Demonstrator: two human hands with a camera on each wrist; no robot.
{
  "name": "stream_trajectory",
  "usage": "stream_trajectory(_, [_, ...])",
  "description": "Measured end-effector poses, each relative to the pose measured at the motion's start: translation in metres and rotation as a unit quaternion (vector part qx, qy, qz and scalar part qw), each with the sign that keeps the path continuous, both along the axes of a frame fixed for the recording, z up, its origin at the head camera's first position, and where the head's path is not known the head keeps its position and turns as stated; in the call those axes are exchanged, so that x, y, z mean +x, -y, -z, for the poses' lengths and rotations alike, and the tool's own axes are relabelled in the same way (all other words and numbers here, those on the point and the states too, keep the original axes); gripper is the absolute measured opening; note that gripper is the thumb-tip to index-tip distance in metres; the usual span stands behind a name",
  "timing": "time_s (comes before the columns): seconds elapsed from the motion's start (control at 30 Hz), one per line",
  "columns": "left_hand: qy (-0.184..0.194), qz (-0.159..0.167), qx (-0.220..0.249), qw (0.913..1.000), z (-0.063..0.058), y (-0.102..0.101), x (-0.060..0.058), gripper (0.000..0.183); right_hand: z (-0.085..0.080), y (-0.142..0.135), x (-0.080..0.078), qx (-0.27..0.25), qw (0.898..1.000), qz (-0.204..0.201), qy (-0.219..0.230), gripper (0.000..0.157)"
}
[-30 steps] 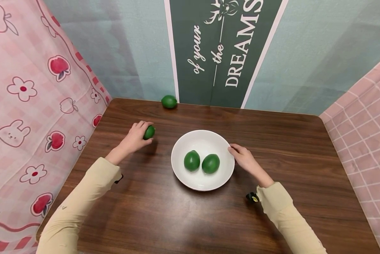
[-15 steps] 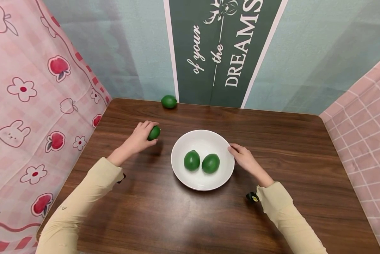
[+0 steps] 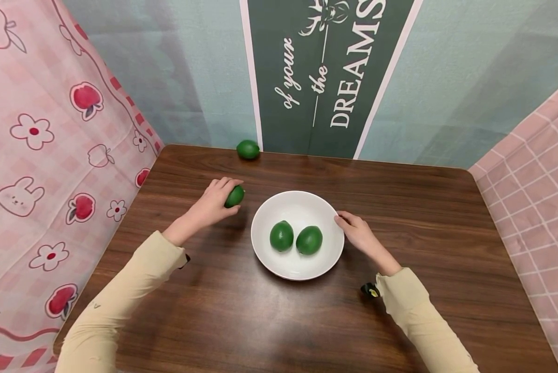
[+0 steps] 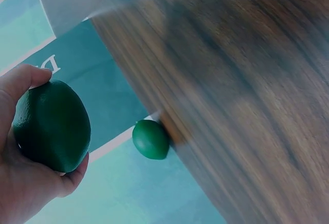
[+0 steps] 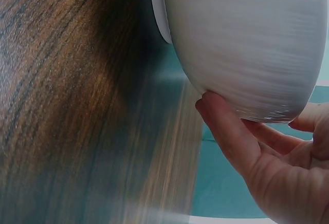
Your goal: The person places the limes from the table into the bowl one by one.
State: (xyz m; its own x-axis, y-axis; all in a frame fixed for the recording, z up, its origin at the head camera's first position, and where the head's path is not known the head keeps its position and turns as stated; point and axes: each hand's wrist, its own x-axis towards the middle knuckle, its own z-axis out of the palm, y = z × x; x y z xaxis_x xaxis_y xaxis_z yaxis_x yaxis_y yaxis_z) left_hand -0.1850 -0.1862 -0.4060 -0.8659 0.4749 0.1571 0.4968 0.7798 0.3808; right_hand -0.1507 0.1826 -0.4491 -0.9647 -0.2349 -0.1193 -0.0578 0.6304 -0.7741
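Note:
My left hand [image 3: 215, 201] grips a green lime [image 3: 235, 196] just left of the white bowl [image 3: 297, 204]. In the left wrist view, the fingers and thumb curl round this lime [image 4: 54, 126]. My right hand [image 3: 359, 233] pinches the bowl's right rim; in the right wrist view its fingers press the outer wall of the bowl [image 5: 247, 44]. Inside the bowl, a left lime [image 3: 281, 236] and a right lime [image 3: 309, 240] lie side by side. One more lime [image 3: 248, 149] lies at the table's back edge, also seen in the left wrist view.
A dark wood table [image 3: 428, 217] carries everything. Behind it hangs a blue-green cloth with a dark printed panel [image 3: 325, 77]. A pink patterned curtain [image 3: 50, 155] borders the left side, and a pink tiled cloth [image 3: 535, 197] the right.
My left hand has moved right with the lime in its grip, closer to the bowl. The right hand, the bowl and the other limes have stayed in place.

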Motion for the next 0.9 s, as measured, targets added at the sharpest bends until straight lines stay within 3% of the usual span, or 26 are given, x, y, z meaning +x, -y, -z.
stream_trajectory(0.53, [0.003,0.02,-0.001,0.9998,-0.011,-0.018,0.006,0.056,-0.004,0.002,0.0,0.01,1.0,0.012,0.019,0.046])
stream_trajectory(0.9, [-0.005,0.035,0.003,0.9994,-0.015,-0.029,0.009,0.056,0.002,0.007,-0.001,-0.02,0.998,0.022,0.047,0.049])
